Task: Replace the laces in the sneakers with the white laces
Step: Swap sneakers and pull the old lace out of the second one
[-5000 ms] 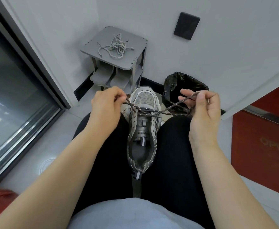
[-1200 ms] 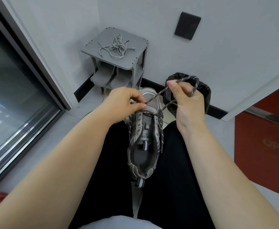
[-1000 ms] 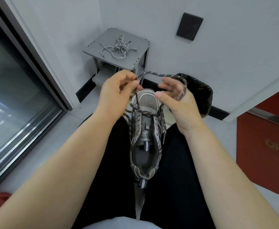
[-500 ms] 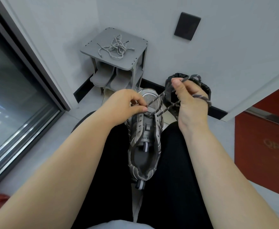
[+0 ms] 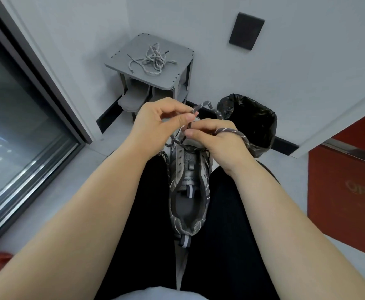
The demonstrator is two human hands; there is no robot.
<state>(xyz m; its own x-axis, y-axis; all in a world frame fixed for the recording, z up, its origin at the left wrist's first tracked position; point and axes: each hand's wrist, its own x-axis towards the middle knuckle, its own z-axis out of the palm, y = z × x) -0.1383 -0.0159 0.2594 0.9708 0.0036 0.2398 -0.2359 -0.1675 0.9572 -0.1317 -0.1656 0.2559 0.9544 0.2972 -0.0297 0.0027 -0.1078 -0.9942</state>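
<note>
Left hand (image 5: 155, 124): is pinching a dark lace (image 5: 235, 132) between thumb and forefinger.
Right hand (image 5: 218, 141): is pinching the same lace just beside the left hand's pinch, with a loop of it running round the fingers.
Sneaker (image 5: 189, 191): is sitting between the thighs, right below both grips, heel toward the person and opening facing up.
Pale laces (image 5: 152, 61): are lying tangled on a grey stand (image 5: 177, 61), well beyond the grips.
Bin (image 5: 253, 122): is standing just beyond the right hand, lined in black.

Entry corner, prob. home: shoe rack (image 5: 177, 61) w/ slippers (image 5: 131, 100), lined bin (image 5: 257, 124), sliding glass door (image 5: 15, 126).
</note>
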